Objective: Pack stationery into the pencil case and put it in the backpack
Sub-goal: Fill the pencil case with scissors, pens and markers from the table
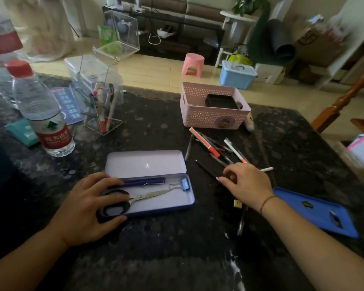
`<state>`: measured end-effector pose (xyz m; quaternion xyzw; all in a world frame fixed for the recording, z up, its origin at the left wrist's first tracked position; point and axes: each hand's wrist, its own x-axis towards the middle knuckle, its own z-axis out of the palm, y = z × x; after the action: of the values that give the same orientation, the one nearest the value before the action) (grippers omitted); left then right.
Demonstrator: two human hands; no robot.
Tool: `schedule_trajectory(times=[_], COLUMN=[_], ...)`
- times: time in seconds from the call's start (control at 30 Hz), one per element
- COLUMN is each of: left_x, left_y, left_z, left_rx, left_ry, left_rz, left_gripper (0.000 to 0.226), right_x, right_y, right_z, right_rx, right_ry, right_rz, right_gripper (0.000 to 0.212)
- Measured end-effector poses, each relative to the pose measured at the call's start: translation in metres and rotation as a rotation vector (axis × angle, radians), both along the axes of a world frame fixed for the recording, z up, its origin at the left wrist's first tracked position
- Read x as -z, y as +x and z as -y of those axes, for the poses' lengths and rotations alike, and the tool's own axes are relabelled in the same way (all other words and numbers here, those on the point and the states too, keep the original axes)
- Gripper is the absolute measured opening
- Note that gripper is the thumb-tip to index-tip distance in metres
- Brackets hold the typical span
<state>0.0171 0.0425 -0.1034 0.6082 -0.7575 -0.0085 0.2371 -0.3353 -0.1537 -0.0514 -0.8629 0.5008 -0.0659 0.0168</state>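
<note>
1. Head view looks down on a dark mottled table point(156, 238); its near edge and left side run out of the picture, and no backpack shows.
2. One pink perforated basket point(213, 114) stands at the far side with a black tray inside; what else it holds is hidden by its wall.
3. One open blue tin pencil case point(151, 185) lies near the middle, lid tipped back. Inside: one pair of black-handled scissors point(135, 199), one dark blue pen point(143, 182), one blue binder clip point(184, 184).
4. One blue lid-like panel point(315, 211) lies at the right.
5. Two water bottles stand at the left; the nearer bottle point(42, 110) is whole, the other is cut off.
6. A clear acrylic holder point(103, 114) keeps several pens, too blurred to count.
7. Loose pens point(214, 148) lie in a tangle between basket and case; count unclear.
8. Left hand point(88, 208) lies flat, fingers spread, on the case's left end, covering part of the scissor handles.
9. Right hand point(246, 183) rests curled on a dark flat strip point(208, 169); whether it grips it I cannot tell.
</note>
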Motion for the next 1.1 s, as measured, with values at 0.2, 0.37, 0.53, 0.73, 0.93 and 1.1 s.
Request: schedule_trajectory(times=[0.2, 0.37, 0.53, 0.73, 0.93, 1.1], left_x=[0.004, 0.012, 0.012, 0.012, 0.005, 0.001], left_y=[0.0, 0.003, 0.0, -0.014, -0.026, -0.026], left_z=[0.002, 0.0, -0.004, -0.029, -0.043, -0.038], left_rx=[-0.007, -0.005, -0.004, -0.008, -0.042, 0.017], left_ry=[-0.003, -0.004, -0.013, -0.001, 0.025, 0.029], left_rz=[-0.051, -0.162, -0.279, -0.34, -0.201, -0.139], left_gripper=[0.062, 0.069, 0.08, 0.087, 0.06, 0.039], right_x=[-0.009, 0.0, 0.0, -0.006, 0.014, 0.007], right_y=[-0.066, -0.074, -0.042, 0.026, 0.077, 0.076], right_z=[-0.03, -0.008, 0.056, 0.081, 0.083, 0.077], right_rx=[-0.393, -0.126, 0.155, 0.056, 0.209, 0.247], right_ry=[-0.017, -0.022, 0.107, 0.064, -0.014, -0.038], right_rz=[-0.1, 0.061, 0.028, 0.019, 0.005, 0.06], right_gripper=[0.017, 0.01, 0.016, 0.019, 0.031, 0.025])
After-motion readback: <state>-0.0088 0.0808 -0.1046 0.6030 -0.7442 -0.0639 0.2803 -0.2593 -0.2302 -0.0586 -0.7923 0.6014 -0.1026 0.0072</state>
